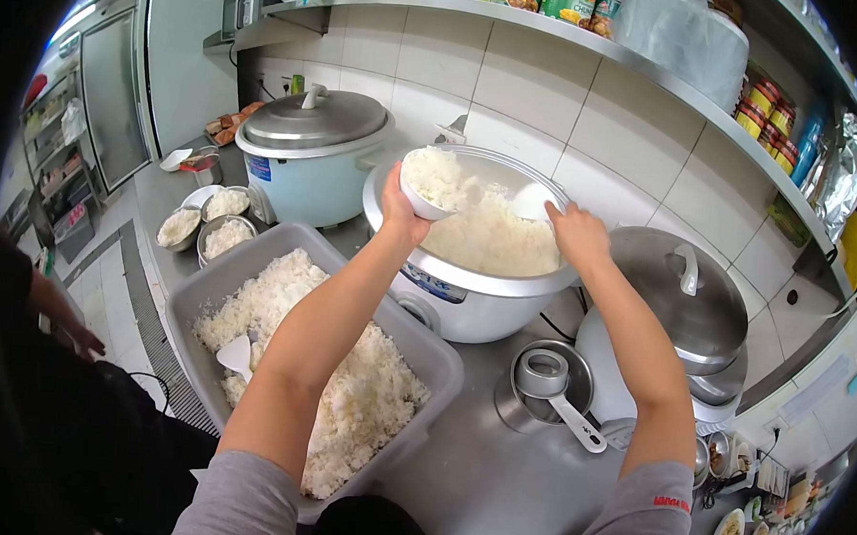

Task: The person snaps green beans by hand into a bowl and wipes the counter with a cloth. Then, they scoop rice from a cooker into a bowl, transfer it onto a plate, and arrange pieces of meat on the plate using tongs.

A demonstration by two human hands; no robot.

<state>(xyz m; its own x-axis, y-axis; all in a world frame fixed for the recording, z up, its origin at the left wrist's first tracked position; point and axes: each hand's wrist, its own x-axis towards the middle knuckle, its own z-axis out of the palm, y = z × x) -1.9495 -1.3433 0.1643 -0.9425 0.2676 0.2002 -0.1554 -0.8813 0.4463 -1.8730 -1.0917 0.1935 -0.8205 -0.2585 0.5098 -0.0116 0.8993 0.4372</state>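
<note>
My left hand (402, 209) is wrapped round a white bowl (420, 202) heaped with rice, tilted over the left part of an open cooker (467, 267). My right hand (578, 234) grips a white rice paddle (531, 202), its blade at the cooked rice (502, 237) near the cooker's far right side. Beneath my left forearm, a grey tub (434, 363) holds a large mound of rice (371, 370) and a second white paddle (236, 355).
A lidded cooker (309, 167) stands at the left, another (681, 288) at the right. Small rice bowls (227, 240) sit left of the tub. A metal pot (543, 387) holds a measuring cup. A shelf (553, 36) runs above. Another person (78, 415) stands at the left.
</note>
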